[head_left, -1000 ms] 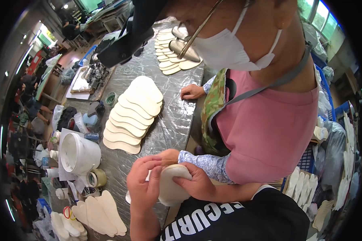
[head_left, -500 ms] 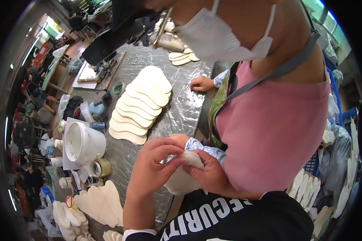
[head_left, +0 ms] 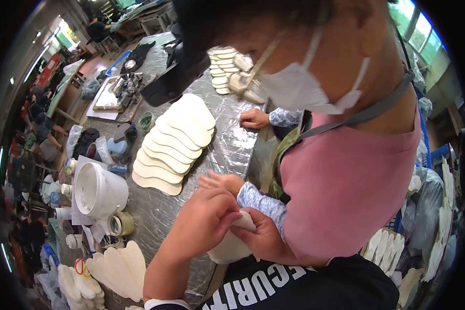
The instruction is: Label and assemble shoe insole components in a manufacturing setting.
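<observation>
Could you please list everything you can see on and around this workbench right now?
insole: one, cream, held in both hands at the near bench edge.
insole row: about nine overlapping, cream, mid-bench.
far insoles: a small stack, cream, far end of the bench.
near insoles: fanned pile, cream, lower left.
bucket: one, white, on its side, left of the row.
tape roll: one, tan, below the bucket.
bench: one, covered in shiny grey sheet.
co-worker: one, pink apron, white mask, leaning over from the right, hands on the bench.
left hand: on the insole.
right hand: gripping the insole from the right.
</observation>
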Motion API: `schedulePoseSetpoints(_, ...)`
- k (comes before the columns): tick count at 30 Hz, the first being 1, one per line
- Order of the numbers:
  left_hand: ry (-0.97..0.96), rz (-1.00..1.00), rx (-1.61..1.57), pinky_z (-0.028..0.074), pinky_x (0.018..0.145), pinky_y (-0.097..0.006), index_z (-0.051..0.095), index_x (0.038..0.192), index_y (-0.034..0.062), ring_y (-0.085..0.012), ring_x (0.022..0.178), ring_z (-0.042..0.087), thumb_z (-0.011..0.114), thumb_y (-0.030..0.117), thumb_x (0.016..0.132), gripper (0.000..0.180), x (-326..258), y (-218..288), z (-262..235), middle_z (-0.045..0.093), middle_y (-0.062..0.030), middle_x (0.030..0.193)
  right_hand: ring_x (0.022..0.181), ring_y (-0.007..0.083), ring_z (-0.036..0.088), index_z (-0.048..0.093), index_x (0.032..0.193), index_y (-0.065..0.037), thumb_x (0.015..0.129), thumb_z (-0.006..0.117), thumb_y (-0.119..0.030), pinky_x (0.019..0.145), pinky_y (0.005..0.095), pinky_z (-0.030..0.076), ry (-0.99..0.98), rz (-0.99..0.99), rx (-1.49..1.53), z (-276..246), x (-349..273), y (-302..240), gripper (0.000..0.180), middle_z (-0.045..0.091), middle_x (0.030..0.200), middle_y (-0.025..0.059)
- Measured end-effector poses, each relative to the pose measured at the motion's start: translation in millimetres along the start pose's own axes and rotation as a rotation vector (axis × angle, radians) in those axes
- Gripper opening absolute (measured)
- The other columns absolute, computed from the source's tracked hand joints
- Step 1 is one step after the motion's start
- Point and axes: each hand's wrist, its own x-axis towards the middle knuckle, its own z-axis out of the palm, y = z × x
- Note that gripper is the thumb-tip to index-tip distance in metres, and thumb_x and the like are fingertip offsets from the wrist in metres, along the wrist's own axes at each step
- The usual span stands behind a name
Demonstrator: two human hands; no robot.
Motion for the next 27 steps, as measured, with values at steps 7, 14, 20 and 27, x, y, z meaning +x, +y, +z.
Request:
schedulePoseSetpoints(7,0.059,-0.519,-0.602,0.045,0.057,-0.025,0.059,0.073,-0.0004,-0.0125,0.06,0.056,0.056,0.005,0.08,0.009,18.7,-51.1,8.6,0.06,-0.0056,0.066,0.082,0.0091,0.055,0.055,0.104,-0.003,0.086,0.059,-0.013,0.073,0.0239,0.045,0.052,0.045,0.15,-1.9,8.2,3.2,0.021,0.06,0.091,0.0026)
schedulePoseSetpoints(14,0.122,-0.562,-0.881,0.046,0.067,-0.025,0.06,0.091,-0.0033,-0.011,0.073,0.057,0.046,0.024,0.093,0.031,-74.8,-84.1,60.2,0.063,-0.006,0.083,0.088,0.0152,0.06,0.051,0.107,-0.004,0.087,0.057,-0.009,0.077,0.0323,0.052,0.066,0.128,0.587,-17.3,12.7,2.1,0.022,0.061,0.097,0.006)
schedulePoseSetpoints(20,0.029,-0.351,-1.338,0.045,0.084,-0.03,0.048,0.118,-0.0064,-0.018,0.098,0.057,0.055,0.032,0.086,0.05,-113.7,-64.1,78.0,0.058,-0.0116,0.11,0.086,0.0147,0.06,0.051,0.108,-0.004,0.086,0.058,-0.008,0.075,0.031,0.051,0.101,0.134,0.58,-13.1,24.1,13.0,0.023,0.06,0.096,0.0055)
schedulePoseSetpoints(27,0.317,-0.628,-1.0,0.046,0.08,-0.028,0.051,0.115,-0.0044,-0.0141,0.093,0.057,0.053,0.001,0.08,0.036,-136.9,-49.6,53.3,0.06,-0.0087,0.105,0.08,0.0121,0.058,0.046,0.115,-0.008,0.094,0.045,-0.03,0.07,0.024,0.048,0.011,0.176,0.597,17.7,53.6,17.1,0.03,0.06,0.095,0.0041)
